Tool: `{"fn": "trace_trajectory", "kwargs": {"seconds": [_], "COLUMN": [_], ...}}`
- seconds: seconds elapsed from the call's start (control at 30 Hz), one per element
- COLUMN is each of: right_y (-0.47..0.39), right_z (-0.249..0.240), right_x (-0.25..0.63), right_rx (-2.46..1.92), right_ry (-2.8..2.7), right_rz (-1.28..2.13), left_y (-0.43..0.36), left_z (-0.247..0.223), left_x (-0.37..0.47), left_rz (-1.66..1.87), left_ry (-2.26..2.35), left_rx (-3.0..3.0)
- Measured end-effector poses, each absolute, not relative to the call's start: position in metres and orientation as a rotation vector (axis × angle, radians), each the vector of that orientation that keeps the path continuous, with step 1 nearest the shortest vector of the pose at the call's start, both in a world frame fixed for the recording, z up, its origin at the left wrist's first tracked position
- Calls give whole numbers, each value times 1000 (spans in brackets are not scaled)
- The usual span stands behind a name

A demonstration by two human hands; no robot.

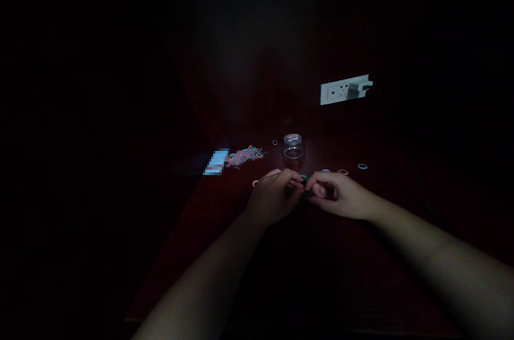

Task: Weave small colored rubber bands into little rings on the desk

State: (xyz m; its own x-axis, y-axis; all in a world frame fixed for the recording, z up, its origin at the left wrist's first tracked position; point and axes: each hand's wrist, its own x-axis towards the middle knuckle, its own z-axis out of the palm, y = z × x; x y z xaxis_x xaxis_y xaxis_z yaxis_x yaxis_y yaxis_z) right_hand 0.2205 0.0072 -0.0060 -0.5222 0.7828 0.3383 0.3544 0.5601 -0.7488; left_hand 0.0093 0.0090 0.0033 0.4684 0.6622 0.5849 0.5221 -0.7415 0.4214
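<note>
The scene is very dark. My left hand (277,193) and my right hand (337,194) meet fingertip to fingertip over a dark red table (241,254). Between the fingertips is a small dark item, with a green rubber band (304,178) just behind it; which hand grips what is too dim to tell. A small clear glass jar (293,147) stands just beyond the hands. A pile of coloured rubber bands (246,156) lies to the left of the jar.
Single loose bands lie about: a teal one (362,166) at the right, a pale one (342,171), a purple one (275,142). A light blue flat object (217,162) lies left of the pile. A white power strip (345,89) sits further back at the right.
</note>
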Motion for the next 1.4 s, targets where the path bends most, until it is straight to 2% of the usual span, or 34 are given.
{"fn": "trace_trajectory", "kwargs": {"seconds": [1.4], "right_y": [9], "right_z": [-2], "right_x": [224], "right_rx": [-965], "right_ry": [-2201], "right_rz": [677], "left_y": [10], "left_z": [0], "left_x": [8], "left_rz": [1192], "left_ry": [970], "left_rx": [2537]}}
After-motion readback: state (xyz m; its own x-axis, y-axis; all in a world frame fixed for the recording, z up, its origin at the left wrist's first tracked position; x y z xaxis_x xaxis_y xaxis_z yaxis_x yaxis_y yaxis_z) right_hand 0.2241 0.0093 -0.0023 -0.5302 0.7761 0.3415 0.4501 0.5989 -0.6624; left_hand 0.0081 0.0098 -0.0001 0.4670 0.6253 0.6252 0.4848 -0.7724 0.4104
